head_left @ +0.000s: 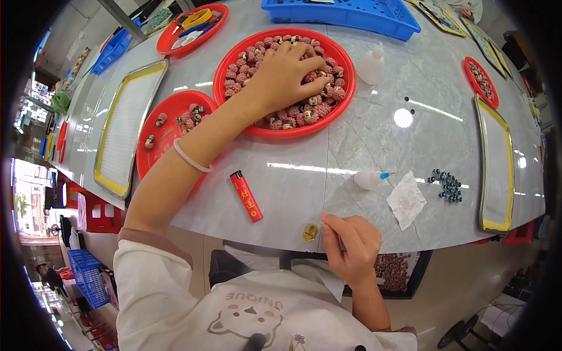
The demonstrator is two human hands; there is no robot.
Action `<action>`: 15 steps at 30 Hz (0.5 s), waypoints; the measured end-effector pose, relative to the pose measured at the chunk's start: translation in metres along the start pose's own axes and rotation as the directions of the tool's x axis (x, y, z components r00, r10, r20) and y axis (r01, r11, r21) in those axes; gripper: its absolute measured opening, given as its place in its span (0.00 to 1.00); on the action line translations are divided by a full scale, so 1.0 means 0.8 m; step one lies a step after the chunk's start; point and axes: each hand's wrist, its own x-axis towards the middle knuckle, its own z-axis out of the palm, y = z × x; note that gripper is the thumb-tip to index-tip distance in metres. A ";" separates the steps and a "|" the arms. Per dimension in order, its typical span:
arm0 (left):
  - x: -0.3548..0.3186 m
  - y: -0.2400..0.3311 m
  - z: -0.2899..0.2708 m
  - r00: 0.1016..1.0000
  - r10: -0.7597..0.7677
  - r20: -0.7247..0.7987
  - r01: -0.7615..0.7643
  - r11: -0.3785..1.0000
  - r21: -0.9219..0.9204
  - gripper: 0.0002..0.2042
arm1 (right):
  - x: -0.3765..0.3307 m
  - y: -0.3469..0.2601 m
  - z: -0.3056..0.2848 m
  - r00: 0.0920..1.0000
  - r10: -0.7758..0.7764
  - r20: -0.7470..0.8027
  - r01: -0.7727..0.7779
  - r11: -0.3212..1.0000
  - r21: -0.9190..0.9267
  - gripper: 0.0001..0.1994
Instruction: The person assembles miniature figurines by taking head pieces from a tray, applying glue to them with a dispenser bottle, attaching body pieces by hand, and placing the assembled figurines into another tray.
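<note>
My left hand [287, 73] reaches over a large round red tray [351, 88] heaped with small, knobbly pink pieces [307, 114] with black-and-white parts. Its fingers are spread and curve down onto the pieces, with nothing visibly gripped. Beside that forearm sits a smaller red plate [153, 155] holding several similar pieces [188, 117]. My right hand [354, 243] is at the table's near edge, thumb and fingers curled together; whatever is between them, if anything, does not show. Close to its fingertips lies a small gold oval sticker [310, 232].
A red lighter [246, 196], a squeeze bottle with a blue tip [370, 179], a crumpled white tissue [407, 200] and dark beads [448, 187] lie on the table. Another white bottle [371, 65] stands beyond. Yellow-edged trays [104, 167] flank both sides; a blue tray [345, 17] is at the back.
</note>
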 end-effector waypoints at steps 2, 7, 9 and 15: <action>-0.004 0.007 0.003 0.999 0.014 -0.036 -0.013 0.999 0.041 0.12 | 0.000 0.000 0.000 1.000 0.008 0.007 -0.008 1.000 0.006 0.06; -0.011 0.011 0.012 0.994 -0.048 -0.095 0.053 0.998 0.045 0.14 | 0.001 0.001 0.000 0.999 -0.004 0.041 0.006 0.999 -0.032 0.10; -0.010 0.016 0.011 0.995 -0.094 -0.037 0.095 0.995 0.026 0.15 | 0.001 -0.001 0.001 0.999 0.000 0.035 0.001 1.000 -0.030 0.08; 0.000 0.047 0.003 0.989 -0.144 0.042 0.147 0.984 -0.097 0.17 | 0.002 0.002 0.001 1.000 0.010 0.021 -0.010 1.000 0.000 0.07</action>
